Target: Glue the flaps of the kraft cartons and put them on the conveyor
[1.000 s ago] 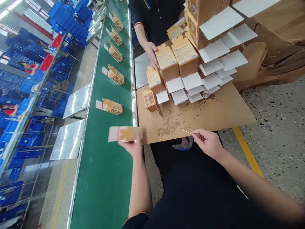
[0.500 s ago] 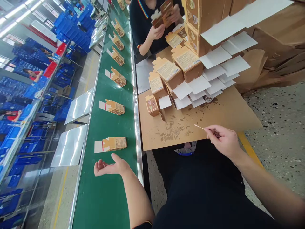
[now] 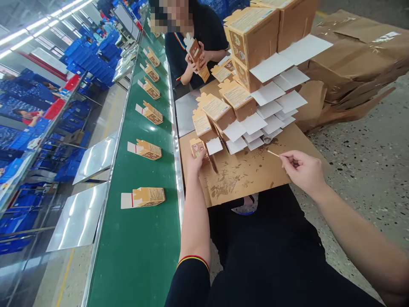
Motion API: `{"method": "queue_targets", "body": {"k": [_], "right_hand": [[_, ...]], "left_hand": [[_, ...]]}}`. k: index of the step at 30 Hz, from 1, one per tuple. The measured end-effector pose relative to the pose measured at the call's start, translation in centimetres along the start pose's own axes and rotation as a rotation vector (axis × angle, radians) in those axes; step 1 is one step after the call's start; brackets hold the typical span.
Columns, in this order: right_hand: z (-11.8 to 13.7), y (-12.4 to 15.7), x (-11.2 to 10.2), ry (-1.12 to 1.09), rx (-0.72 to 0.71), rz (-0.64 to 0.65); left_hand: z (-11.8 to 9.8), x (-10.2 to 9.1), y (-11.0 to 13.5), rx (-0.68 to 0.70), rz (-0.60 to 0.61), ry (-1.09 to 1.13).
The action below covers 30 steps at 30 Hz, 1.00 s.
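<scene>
I looked remotely into a factory: a long green conveyor belt [image 3: 137, 245], stacked blue plastic crates [image 3: 78, 57], white strip lights [image 3: 37, 24].

Bright, cool light fills the workshop, with ceiling tubes [image 3: 12, 37] glowing white at upper left. Streaks of glare run down the metal sheets [image 3: 76, 217] beside the green belt [image 3: 134, 251]. The white box flaps [image 3: 271, 67] look pale, shaded underneath. Distant blue crates [image 3: 81, 56] are soft, and coarse squares mask the co-worker's head [image 3: 180, 13] — while the right forearm [image 3: 354, 238], stretched by the wide lens, blurs toward the corner.
</scene>
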State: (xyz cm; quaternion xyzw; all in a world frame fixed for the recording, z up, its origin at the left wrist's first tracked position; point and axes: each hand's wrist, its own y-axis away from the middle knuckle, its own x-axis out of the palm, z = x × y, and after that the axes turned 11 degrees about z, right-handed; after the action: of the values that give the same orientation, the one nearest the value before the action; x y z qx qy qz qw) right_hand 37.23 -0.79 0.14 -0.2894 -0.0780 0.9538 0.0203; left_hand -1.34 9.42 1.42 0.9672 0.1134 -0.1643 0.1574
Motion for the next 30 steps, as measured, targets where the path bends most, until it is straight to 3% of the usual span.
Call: {"method": "queue_targets", "body": {"k": [4, 7, 10, 12, 14, 16, 18, 20, 22, 25, 28, 30], "right_hand": [[-0.3, -3.4, -1.2, 0.165, -0.020, 0.022], [-1.2, -6.3, -1.4, 0.257, -0.053, 0.103], [-2.4, -8.7, -0.7, 0.283, -0.108, 0.172], [-3.0, -9.7, -0.1, 0.287, -0.117, 0.192], [-3.1, -10.1, 0.2, 0.298, -0.095, 0.210], [-2.8, -10.0, 0.0, 0.301, -0.070, 0.225], [-2.4, -9.3, -0.6, 0.272, -0.053, 0.208], [-2.1, -8.0, -1.4, 0.217, -0.033, 0.165], [-2.1, -6.1, -2.0, 0.153, -0.006, 0.119], [-1.6, -2.4, -1.8, 0.034, 0.024, 0.083], [0.0, 1.2, 0.4, -0.117, -0.024, 0.126], [1.5, 2.9, 2.9, -0.185, -0.105, 0.209]], "left_hand": [[0.9, -3.6, 3.7, -0.034, -0.087, -0.123], [1.3, -5.9, 7.0, -0.016, -0.223, -0.489], [1.9, -5.8, 10.2, -0.075, -0.239, -0.836], [2.2, -5.5, 11.6, -0.064, -0.155, -0.857], [2.6, -6.0, 12.2, -0.001, -0.126, -0.761], [2.8, -7.2, 11.9, 0.030, -0.188, -0.619], [3.1, -8.4, 11.0, -0.024, -0.212, -0.462], [3.8, -8.7, 10.3, -0.120, -0.120, -0.281], [4.7, -7.7, 10.3, -0.163, -0.006, -0.080], [6.1, -5.2, 11.7, -0.042, 0.038, 0.232], [6.5, -3.0, 12.8, 0.102, 0.066, 0.479], [6.3, -2.0, 12.7, 0.112, 0.105, 0.559]]}}
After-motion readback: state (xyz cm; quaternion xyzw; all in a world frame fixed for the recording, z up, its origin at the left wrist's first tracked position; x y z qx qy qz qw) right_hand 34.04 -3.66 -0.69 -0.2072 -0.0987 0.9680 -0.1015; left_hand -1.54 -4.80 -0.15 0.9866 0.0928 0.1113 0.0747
